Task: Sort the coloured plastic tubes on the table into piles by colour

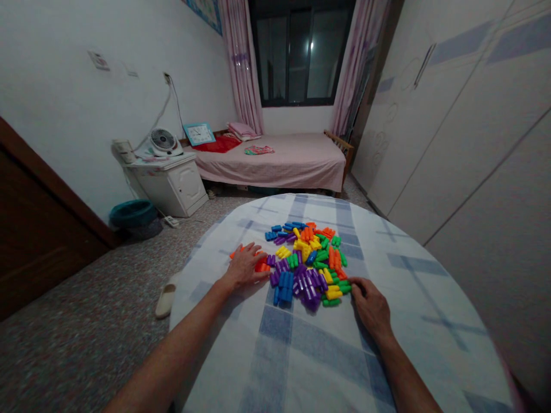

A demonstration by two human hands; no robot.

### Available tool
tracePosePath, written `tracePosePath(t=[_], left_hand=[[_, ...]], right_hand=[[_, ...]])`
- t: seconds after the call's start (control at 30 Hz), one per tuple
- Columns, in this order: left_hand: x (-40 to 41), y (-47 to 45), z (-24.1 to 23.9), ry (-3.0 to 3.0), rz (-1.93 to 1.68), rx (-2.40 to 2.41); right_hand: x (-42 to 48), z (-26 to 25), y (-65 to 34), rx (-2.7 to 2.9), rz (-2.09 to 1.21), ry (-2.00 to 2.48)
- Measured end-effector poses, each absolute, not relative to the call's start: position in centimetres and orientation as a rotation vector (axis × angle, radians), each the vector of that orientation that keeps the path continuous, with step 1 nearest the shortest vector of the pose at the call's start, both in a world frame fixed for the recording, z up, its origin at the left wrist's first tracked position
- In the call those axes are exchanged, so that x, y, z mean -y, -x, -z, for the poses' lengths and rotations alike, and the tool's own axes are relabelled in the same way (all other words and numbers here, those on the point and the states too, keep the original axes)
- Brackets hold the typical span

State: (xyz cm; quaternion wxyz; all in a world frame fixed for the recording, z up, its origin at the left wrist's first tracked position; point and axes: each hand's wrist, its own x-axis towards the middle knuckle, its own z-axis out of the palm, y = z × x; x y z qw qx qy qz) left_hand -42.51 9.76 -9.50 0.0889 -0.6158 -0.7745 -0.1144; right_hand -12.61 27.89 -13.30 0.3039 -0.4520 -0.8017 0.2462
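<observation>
A pile of small plastic building pieces lies in the middle of a round table [318, 355]. My left hand [245, 268] is at the pile's left edge, palm down with fingers spread over orange pieces [262, 264], partly hiding them. At the right edge, my right hand [373, 305] has its fingers curled, the tips beside a green piece [344, 285]; whether anything is pinched there is hidden. Between the hands are purple pieces [308, 285], upright blue pieces [284, 287] and yellow pieces [303, 249]. More orange pieces [334, 258] lie among green ones on the right.
A blue-and-white checked cloth covers the table. Beyond it stand a bed [297, 152] and a white cabinet [187, 186] with a fan [163, 140] on top. A teal bin [133, 213] and a slipper [166, 299] are on the floor at left; a wardrobe [434, 132] lines the right.
</observation>
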Motion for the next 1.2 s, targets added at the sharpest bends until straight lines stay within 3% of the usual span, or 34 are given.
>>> tracePosePath(t=[0.4, 0.73, 1.2], left_hand=[[-9.2, 42.0, 9.0, 1.710, 0.339, 2.235], [-11.3, 34.5, 13.1, 1.422, 0.930, 2.557], [-14.8, 32.9, 15.4, 1.181, 1.195, 2.627]], right_hand=[[-27.8, 13.2, 12.5, 2.123, -0.655, 1.205], [-27.6, 13.1, 12.5, 2.123, -0.657, 1.175], [-27.6, 13.2, 12.5, 2.117, -0.690, 1.161]])
